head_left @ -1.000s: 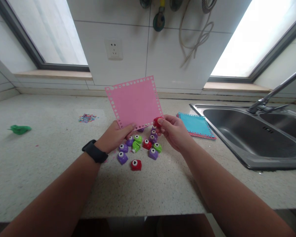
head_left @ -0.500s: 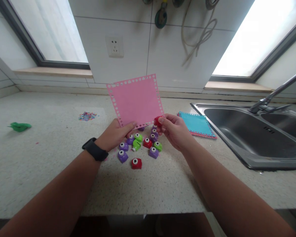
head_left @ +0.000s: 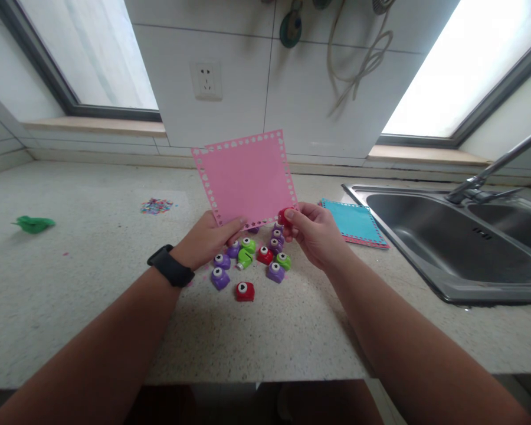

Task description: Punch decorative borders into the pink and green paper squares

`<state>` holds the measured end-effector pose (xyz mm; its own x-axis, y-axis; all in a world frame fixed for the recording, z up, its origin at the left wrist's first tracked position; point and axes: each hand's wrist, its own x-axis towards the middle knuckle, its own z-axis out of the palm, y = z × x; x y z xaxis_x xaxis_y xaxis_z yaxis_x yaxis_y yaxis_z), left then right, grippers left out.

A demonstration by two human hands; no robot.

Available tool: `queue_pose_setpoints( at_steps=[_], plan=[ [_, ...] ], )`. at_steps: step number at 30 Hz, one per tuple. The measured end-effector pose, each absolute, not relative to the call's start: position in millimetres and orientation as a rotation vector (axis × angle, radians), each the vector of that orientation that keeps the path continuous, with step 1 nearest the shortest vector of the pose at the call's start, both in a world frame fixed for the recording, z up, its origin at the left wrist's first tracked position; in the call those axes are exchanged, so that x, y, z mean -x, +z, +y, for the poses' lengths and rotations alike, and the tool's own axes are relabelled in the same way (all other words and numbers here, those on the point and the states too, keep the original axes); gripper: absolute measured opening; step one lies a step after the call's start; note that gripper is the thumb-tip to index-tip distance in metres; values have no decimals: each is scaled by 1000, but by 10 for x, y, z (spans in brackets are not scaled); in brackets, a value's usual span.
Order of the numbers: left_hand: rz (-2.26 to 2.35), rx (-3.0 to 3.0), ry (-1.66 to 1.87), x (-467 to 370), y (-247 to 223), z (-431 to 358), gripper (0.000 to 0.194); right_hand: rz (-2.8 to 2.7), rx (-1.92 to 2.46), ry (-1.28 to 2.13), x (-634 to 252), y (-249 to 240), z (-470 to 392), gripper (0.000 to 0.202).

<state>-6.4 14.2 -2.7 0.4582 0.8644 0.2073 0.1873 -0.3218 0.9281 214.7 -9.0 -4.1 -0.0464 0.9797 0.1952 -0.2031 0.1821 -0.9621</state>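
Observation:
A sheet of pink paper (head_left: 248,183) with small shapes punched along its edges is held up, tilted, over the counter. My left hand (head_left: 212,236) pinches its lower left edge, thumb in front. At the lower right corner, my right hand (head_left: 314,233) grips a small red craft punch (head_left: 285,216), its thumb on the punch, which sits at the paper's edge. Below the paper lie several more punches: a red one with a heart (head_left: 245,291), another red punch (head_left: 264,255), a green punch (head_left: 245,258) and a purple punch (head_left: 220,278) among them.
A stack of punched sheets, blue paper (head_left: 354,222) on top, lies right of my hands beside the steel sink (head_left: 416,230). A pile of colourful paper bits (head_left: 156,206) is at the left, with a green crumpled thing (head_left: 34,224) farther left. A tiled wall stands behind.
The paper's right side and the red punch shift very slightly to the right in the view. Both hands keep their hold.

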Motion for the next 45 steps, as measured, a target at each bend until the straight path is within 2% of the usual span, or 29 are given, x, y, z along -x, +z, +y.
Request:
queue_pose_setpoints(
  at_steps=[19,45],
  plan=[
    [888,-1785,952,107,-40,186,44,-1142,864,1285,-2189,-65,-45,22],
    [849,-1726,948,78,-65,172,38,-1180,888,1257,-2163,-77,-50,24]
  ],
)
